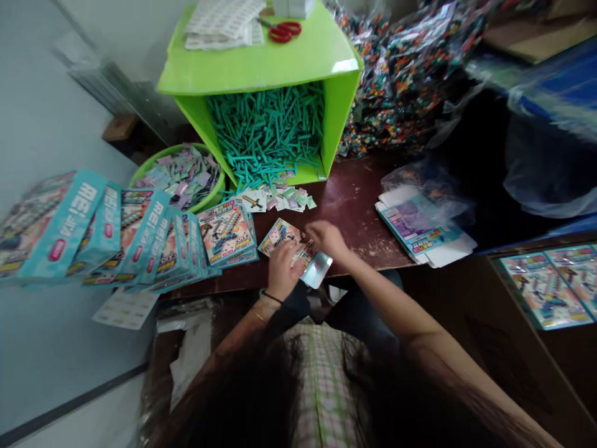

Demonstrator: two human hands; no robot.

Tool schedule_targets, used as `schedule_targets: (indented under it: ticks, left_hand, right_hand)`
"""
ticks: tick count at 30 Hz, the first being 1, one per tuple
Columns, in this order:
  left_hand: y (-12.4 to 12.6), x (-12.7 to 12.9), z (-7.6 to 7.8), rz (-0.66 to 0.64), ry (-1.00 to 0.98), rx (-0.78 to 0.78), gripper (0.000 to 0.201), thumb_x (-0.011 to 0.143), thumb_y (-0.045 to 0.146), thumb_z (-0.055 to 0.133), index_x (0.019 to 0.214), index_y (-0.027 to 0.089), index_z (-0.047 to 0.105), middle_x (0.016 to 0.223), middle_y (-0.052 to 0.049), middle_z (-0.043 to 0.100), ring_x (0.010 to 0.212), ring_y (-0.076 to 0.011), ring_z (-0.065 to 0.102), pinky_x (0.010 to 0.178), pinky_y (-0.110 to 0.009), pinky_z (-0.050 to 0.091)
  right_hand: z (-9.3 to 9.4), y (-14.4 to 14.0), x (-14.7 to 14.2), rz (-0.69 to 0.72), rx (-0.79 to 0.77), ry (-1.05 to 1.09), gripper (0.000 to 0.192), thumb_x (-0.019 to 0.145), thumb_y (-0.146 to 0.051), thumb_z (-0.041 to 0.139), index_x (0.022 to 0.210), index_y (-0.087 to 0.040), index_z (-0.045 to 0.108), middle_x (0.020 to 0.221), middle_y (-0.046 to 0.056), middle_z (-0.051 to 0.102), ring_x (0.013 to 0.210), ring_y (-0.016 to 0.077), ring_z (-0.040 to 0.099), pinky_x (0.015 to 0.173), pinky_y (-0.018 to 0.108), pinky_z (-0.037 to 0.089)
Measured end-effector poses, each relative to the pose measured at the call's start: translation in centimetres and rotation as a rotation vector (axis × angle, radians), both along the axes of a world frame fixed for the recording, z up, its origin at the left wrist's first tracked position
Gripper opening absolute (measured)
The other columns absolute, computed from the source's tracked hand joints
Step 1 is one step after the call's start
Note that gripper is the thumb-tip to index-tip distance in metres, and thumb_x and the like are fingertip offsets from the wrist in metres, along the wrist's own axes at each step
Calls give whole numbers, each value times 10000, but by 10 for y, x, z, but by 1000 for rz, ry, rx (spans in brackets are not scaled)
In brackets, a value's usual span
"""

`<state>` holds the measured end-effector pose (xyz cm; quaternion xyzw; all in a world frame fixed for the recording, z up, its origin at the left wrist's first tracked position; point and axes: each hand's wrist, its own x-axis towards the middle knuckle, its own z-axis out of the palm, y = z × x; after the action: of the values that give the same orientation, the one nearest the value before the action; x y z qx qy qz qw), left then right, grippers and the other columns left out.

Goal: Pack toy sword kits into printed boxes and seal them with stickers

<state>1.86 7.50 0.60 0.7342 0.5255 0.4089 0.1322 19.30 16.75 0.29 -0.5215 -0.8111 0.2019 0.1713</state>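
Note:
A colourful printed box lies at the table's front edge, with a shiny light-blue flap or card at its near end. My left hand grips the box from the near left side, fingers curled over its printed face. My right hand is at the box's right end, its fingers pinched together; what they hold, if anything, is hidden. Just left of my left hand stands a small stack of similar printed boxes. Small picture cards and little packets lie beyond the box.
A green bin holds many teal sticks; red-handled scissors and paper sheets lie on top. A green basket of packets and a row of boxes stand left. Flattened cartons and bags of coloured pieces are right.

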Motion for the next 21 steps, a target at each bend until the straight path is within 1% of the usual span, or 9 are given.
schedule_targets:
  ticks: [2, 4, 6, 8, 12, 13, 15, 18, 21]
  left_hand:
    - [-13, 19, -10, -186, 340, -118, 624, 919, 566, 680, 1422, 204, 610, 1474, -177, 610, 1437, -366, 506, 1203, -589, 386]
    - [-22, 31, -15, -337, 597, -211, 888, 799, 601, 800, 1537, 208, 501, 1619, -194, 467, 1547, -428, 346, 1229, -660, 312]
    - [-25, 29, -17, -441, 740, -235, 975, 771, 553, 842, 1590, 229, 425, 1679, -188, 378, 1588, -437, 255, 1240, -684, 274]
    - [-23, 15, -20, -513, 768, -182, 874, 839, 398, 806, 1601, 248, 404, 1688, -172, 369, 1596, -389, 267, 1261, -644, 279]
    - [-13, -15, -25, -496, 540, 31, 460, 966, 101, 527, 1403, 192, 635, 1461, -138, 650, 1444, -269, 545, 1215, -494, 453]
    - [-9, -19, -22, -462, 444, 68, 423, 982, 85, 474, 1339, 182, 678, 1371, -127, 711, 1380, -250, 608, 1181, -467, 501]
    - [1, -24, -11, -376, 249, 97, 408, 1008, 101, 423, 1274, 195, 718, 1256, -101, 768, 1269, -218, 687, 1123, -427, 565]
    - [20, -28, 19, -227, 21, 72, 374, 1027, 163, 442, 1214, 238, 756, 1187, -72, 796, 1139, -199, 749, 1061, -391, 608]
    - [35, -30, 48, -85, -107, 46, 277, 1019, 250, 534, 1122, 247, 791, 1101, -54, 819, 1029, -214, 779, 971, -383, 640]
  right_hand:
    - [-7, 49, 8, -90, 34, -92, 429, 1070, -268, 378, 1357, -120, 661, 1387, 183, 669, 1288, 292, 572, 1089, 450, 470]
    - [-12, 78, 20, -66, 33, -130, 455, 1048, -269, 451, 1436, -79, 592, 1522, 207, 568, 1432, 338, 447, 1170, 535, 377]
    - [-18, 77, 34, -22, 21, -147, 497, 1025, -314, 518, 1461, -81, 571, 1561, 214, 529, 1495, 365, 383, 1222, 597, 286]
    - [-28, 47, 51, -17, 34, -161, 540, 1019, -392, 537, 1458, -79, 573, 1554, 233, 528, 1509, 381, 382, 1245, 624, 244]
    - [-58, -48, 90, 47, 152, -104, 681, 977, -592, 566, 1471, -123, 564, 1553, 226, 531, 1506, 390, 417, 1230, 629, 311]
    - [-65, -69, 99, 81, 172, -73, 697, 964, -612, 578, 1474, -137, 563, 1550, 220, 536, 1500, 386, 431, 1224, 633, 328]
    - [-73, -101, 112, 106, 188, 6, 574, 981, -554, 581, 1415, -180, 623, 1479, 195, 613, 1451, 361, 507, 1195, 625, 384]
    - [-68, -119, 116, 65, 181, 171, 303, 1029, -409, 531, 1128, -253, 772, 1172, 121, 787, 1217, 306, 697, 1069, 564, 525]
    - [-41, -110, 99, -22, 200, 362, 321, 1046, -405, 505, 972, -292, 797, 932, 63, 815, 951, 271, 767, 943, 522, 592]
